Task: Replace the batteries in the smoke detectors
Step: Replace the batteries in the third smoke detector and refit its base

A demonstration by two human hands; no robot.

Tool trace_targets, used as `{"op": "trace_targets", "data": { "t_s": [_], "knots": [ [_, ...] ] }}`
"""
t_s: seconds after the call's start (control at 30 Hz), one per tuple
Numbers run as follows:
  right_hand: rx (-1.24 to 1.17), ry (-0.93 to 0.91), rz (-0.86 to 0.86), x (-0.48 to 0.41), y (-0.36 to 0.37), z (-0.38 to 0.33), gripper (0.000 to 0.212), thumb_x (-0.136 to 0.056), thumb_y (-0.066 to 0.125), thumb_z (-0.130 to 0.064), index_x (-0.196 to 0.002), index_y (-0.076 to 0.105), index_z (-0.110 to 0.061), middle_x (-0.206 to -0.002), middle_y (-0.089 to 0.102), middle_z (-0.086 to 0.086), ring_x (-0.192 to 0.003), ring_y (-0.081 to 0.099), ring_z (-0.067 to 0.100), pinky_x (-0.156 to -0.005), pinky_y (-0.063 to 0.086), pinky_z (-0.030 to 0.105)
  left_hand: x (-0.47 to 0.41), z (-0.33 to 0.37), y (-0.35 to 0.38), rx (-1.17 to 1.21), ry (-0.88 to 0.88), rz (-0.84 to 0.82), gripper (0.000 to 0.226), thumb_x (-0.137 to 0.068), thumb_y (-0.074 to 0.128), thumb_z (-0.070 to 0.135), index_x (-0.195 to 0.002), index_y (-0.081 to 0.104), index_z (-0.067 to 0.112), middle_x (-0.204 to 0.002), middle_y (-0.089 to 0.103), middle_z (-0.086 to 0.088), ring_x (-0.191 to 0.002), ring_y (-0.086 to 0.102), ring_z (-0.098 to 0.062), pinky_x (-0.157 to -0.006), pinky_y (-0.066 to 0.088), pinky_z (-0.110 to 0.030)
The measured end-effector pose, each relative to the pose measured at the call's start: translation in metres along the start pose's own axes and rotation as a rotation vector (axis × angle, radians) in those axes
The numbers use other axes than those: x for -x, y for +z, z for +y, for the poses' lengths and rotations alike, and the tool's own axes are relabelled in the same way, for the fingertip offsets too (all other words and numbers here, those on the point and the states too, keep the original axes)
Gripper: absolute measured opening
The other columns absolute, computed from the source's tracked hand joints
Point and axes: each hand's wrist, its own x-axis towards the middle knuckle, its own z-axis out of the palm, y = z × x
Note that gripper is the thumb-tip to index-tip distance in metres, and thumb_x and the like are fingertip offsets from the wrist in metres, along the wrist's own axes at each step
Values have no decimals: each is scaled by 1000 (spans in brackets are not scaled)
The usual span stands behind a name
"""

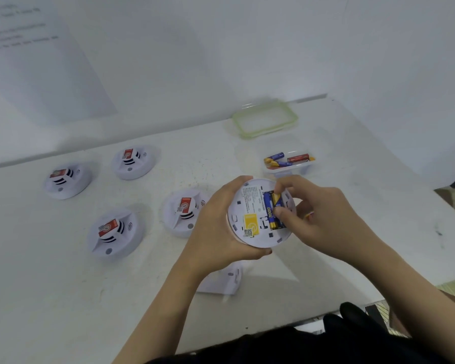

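My left hand (216, 227) grips a round white smoke detector (250, 214) turned back side up above the table. Its battery bay holds a blue and yellow battery (269, 214). My right hand (318, 216) pinches a second blue and yellow battery (277, 202) between thumb and forefinger, right at the bay beside the first one. A small clear tub (300, 168) just beyond my hands holds several loose batteries, blue-yellow and red.
Several other white smoke detectors stand face up on the white table (63, 298) at the left, one (184, 212) right beside my left hand. A white cover piece (226, 281) lies under my left wrist. A green-rimmed lid (265, 119) lies at the back by the wall.
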Motion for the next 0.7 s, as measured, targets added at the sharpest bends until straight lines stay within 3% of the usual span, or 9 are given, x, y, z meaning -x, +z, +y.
{"op": "trace_targets", "data": {
  "t_s": [0.2, 0.3, 0.4, 0.47, 0.57, 0.7],
  "knots": [
    [-82, -48, 84, 0, -9, 13, 29, -87, 65, -24, -110, 55, -38, -96, 70, -12, -76, 67, 5, -58, 52, 18, -16, 6, 8, 18, 9, 62, 101, -46, 96, 23, -134, 46, 17, -121, 59, 7, -112, 57, -11, -89, 51, -20],
    [-104, -106, 166, -2, -13, 19, 45, -83, 62, -23, -127, 56, -28, -92, 61, -28, -76, 63, -4, -59, 47, 5, -24, 12, 12, 9, 20, 103, 104, -44, 96, 23, -134, 46, 21, -123, 57, 12, -113, 53, 1, -89, 44, -7],
    [-89, -187, 206, -4, -18, 27, 47, -82, 63, -15, -127, 53, -22, -87, 60, -25, -72, 60, -3, -60, 42, -1, -29, 18, 18, 27, 33, 120, 101, -44, 94, 23, -133, 45, 24, -122, 55, 18, -112, 51, 7, -89, 40, -4],
    [-70, -195, 225, -7, -23, 34, 40, -83, 63, -16, -122, 61, -19, -82, 65, -16, -71, 62, 4, -57, 43, 2, -33, 21, 22, 21, 49, 134, 100, -44, 94, 23, -130, 44, 29, -119, 54, 22, -111, 50, 11, -88, 39, -2],
    [-55, -205, 234, -10, -29, 45, 32, -87, 58, -28, -115, 67, -17, -87, 73, -2, -68, 65, 11, -55, 50, 16, -39, 25, 30, 65, 32, 136, 99, -43, 92, 23, -130, 46, 28, -118, 57, 19, -111, 54, 6, -87, 43, -6],
    [-66, -183, 210, -16, -37, 52, 32, -88, 49, -33, -110, 68, -19, -88, 69, -9, -72, 65, 7, -50, 50, 22, -46, 28, 38, 90, 28, 139, 97, -44, 92, 30, -129, 48, 31, -117, 60, 16, -113, 57, -6, -90, 50, -20]
  ]
}}
